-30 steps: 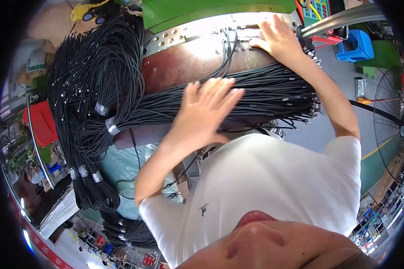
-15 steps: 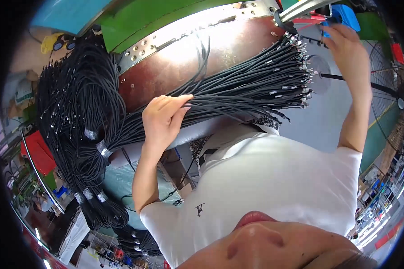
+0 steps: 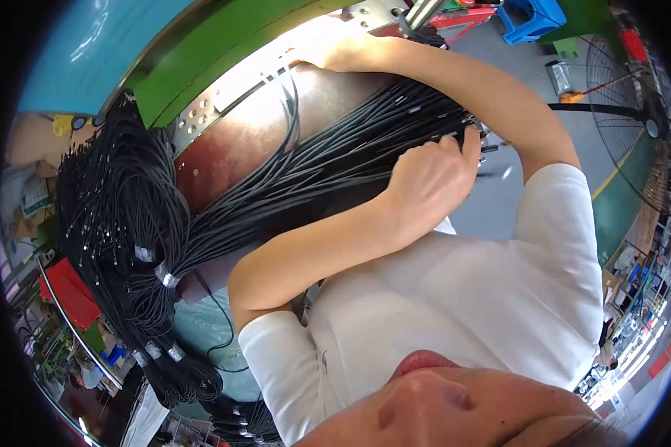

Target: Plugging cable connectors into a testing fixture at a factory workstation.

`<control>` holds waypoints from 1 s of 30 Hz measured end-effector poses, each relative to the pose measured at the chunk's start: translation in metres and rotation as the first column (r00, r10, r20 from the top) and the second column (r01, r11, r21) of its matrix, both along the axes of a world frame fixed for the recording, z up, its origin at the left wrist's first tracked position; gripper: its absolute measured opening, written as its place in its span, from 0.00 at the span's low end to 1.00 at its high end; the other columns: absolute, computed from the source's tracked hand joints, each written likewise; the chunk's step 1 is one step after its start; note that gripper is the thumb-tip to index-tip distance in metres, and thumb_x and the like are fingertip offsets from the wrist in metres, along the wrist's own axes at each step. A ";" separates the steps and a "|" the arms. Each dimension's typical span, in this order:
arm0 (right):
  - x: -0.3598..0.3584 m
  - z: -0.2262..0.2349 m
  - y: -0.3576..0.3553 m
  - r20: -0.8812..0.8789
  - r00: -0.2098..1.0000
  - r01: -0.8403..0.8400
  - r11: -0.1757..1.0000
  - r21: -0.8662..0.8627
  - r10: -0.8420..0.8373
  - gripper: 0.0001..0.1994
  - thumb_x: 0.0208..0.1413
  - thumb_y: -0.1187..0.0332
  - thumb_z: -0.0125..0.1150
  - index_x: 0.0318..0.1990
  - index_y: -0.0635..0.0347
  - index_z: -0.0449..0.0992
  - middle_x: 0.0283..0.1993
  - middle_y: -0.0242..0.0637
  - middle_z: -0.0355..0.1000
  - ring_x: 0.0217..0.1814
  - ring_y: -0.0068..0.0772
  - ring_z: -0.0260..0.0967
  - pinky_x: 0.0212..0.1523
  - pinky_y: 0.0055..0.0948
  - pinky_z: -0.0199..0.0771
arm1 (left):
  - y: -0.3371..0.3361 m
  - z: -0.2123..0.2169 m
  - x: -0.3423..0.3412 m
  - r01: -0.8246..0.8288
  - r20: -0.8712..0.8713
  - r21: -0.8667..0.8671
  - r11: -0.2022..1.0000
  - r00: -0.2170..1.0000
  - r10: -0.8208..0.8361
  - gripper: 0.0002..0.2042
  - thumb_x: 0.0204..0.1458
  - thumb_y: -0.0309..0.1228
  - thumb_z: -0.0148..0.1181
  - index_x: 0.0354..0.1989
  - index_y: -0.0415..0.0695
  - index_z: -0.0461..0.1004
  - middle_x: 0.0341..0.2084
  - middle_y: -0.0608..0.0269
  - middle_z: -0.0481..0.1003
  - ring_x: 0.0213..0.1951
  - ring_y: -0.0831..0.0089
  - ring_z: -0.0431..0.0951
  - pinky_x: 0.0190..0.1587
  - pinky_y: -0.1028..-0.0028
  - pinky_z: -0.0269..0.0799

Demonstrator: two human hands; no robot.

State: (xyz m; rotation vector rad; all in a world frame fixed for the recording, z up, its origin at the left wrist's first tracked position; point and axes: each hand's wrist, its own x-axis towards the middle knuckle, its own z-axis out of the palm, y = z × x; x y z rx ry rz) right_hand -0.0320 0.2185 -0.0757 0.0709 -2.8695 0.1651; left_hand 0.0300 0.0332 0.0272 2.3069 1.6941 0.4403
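Note:
A large sheaf of black cables [image 3: 335,153] with small metal-tipped ends lies across the reddish-brown worktop [image 3: 209,164]. My left hand [image 3: 432,175] is over the right end of the sheaf, its fingers bent round a cable beside the metal tips. The undersides of those fingers are hidden. My right hand [image 3: 335,48] reaches across to the brightly lit metal strip at the back, fingertips closed together. Glare hides what they hold. Right by those fingertips, a few loose cables [image 3: 291,112] run from the strip down to the sheaf.
A thick hank of tied black cables [image 3: 127,171] hangs off the left side. Along the back runs a green machine beam [image 3: 201,67] with a holed metal plate [image 3: 194,119]. A fan [image 3: 626,119] and a blue stool [image 3: 529,18] stand on the right.
My left hand has moved right, from the middle of the sheaf to its tipped ends. My right hand has swung from the far right to the lit strip. The view has shifted slightly.

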 end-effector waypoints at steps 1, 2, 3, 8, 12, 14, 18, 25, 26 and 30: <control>-0.001 -0.001 0.005 0.018 1.000 -0.007 1.000 0.003 0.007 0.16 0.57 0.56 0.51 0.45 0.55 0.76 0.45 0.41 0.74 0.46 0.43 0.69 0.49 0.35 0.67 | 0.006 0.000 0.004 0.083 0.054 -0.080 0.993 0.995 -0.079 0.18 0.48 0.26 0.55 0.49 0.34 0.66 0.17 0.59 0.70 0.19 0.68 0.75 0.20 0.70 0.70; 0.009 0.001 0.015 -0.141 0.986 -0.105 0.985 -0.138 0.085 0.17 0.54 0.55 0.54 0.42 0.57 0.76 0.36 0.45 0.75 0.38 0.46 0.72 0.41 0.38 0.71 | 0.004 -0.005 0.000 0.170 0.413 -0.125 0.977 0.904 -0.105 0.11 0.55 0.28 0.52 0.44 0.35 0.68 0.14 0.65 0.68 0.15 0.75 0.70 0.18 0.75 0.66; 0.024 0.010 0.018 -0.134 0.987 -0.105 0.986 -0.133 0.087 0.17 0.54 0.55 0.54 0.42 0.57 0.76 0.36 0.45 0.75 0.38 0.46 0.72 0.41 0.38 0.71 | -0.001 -0.004 -0.005 0.171 0.418 -0.117 0.978 0.902 -0.107 0.11 0.55 0.28 0.52 0.44 0.35 0.68 0.14 0.65 0.68 0.15 0.75 0.70 0.18 0.75 0.66; 0.081 0.049 -0.014 0.240 0.962 0.033 0.821 -0.570 0.128 0.14 0.54 0.65 0.59 0.47 0.58 0.74 0.40 0.40 0.70 0.45 0.43 0.67 0.46 0.36 0.67 | -0.044 -0.016 -0.023 0.234 0.731 -0.576 0.783 -0.281 0.621 0.12 0.63 0.35 0.46 0.42 0.39 0.71 0.15 0.70 0.63 0.17 0.84 0.59 0.19 0.83 0.52; 0.121 0.066 -0.040 -0.091 0.970 0.142 0.830 -0.539 -0.226 0.13 0.48 0.74 0.63 0.43 0.59 0.75 0.39 0.38 0.71 0.43 0.40 0.69 0.43 0.35 0.70 | -0.056 -0.025 -0.032 0.022 0.708 -0.628 0.778 -0.399 0.583 0.13 0.62 0.35 0.48 0.46 0.41 0.72 0.14 0.70 0.63 0.16 0.84 0.57 0.19 0.83 0.50; 0.131 0.076 -0.052 -0.284 0.917 0.150 0.901 -0.407 -0.281 0.14 0.45 0.74 0.65 0.42 0.58 0.74 0.38 0.37 0.71 0.40 0.40 0.70 0.41 0.36 0.70 | -0.055 -0.029 -0.033 -0.027 0.713 -0.634 0.773 -0.408 0.571 0.13 0.63 0.36 0.47 0.45 0.39 0.72 0.14 0.69 0.63 0.17 0.84 0.58 0.19 0.83 0.50; 0.112 0.073 -0.079 -0.227 0.914 0.069 0.681 -0.729 -0.336 0.14 0.51 0.72 0.63 0.45 0.60 0.72 0.39 0.33 0.70 0.41 0.29 0.70 0.42 0.27 0.71 | -0.063 -0.035 -0.031 -0.092 0.746 -0.617 0.781 -0.383 0.545 0.14 0.64 0.36 0.46 0.43 0.37 0.72 0.15 0.68 0.64 0.17 0.84 0.59 0.19 0.83 0.51; 0.099 0.066 -0.120 0.209 0.969 0.182 -0.200 -0.963 -0.129 0.10 0.58 0.65 0.60 0.32 0.64 0.74 0.26 0.23 0.68 0.30 0.09 0.61 0.29 0.19 0.64 | -0.071 -0.039 -0.043 -0.291 0.821 -0.560 0.776 -0.325 0.470 0.12 0.62 0.36 0.50 0.44 0.40 0.74 0.17 0.73 0.67 0.19 0.88 0.61 0.21 0.86 0.53; 0.099 0.065 -0.119 0.206 0.970 0.191 -0.114 -0.975 -0.128 0.09 0.57 0.66 0.61 0.33 0.64 0.74 0.26 0.25 0.69 0.30 0.12 0.63 0.29 0.19 0.64 | -0.073 -0.042 -0.044 -0.257 0.790 -0.603 0.755 -0.322 0.522 0.13 0.62 0.37 0.50 0.44 0.41 0.73 0.16 0.73 0.66 0.18 0.88 0.60 0.20 0.86 0.51; 0.101 0.086 -0.104 -0.052 0.956 0.196 0.758 -0.622 -0.290 0.13 0.50 0.73 0.62 0.45 0.61 0.75 0.34 0.40 0.73 0.33 0.35 0.72 0.35 0.27 0.70 | -0.078 -0.036 -0.049 -0.258 0.769 -0.618 0.742 -0.395 0.503 0.15 0.62 0.41 0.49 0.44 0.41 0.74 0.14 0.74 0.64 0.16 0.87 0.58 0.19 0.85 0.49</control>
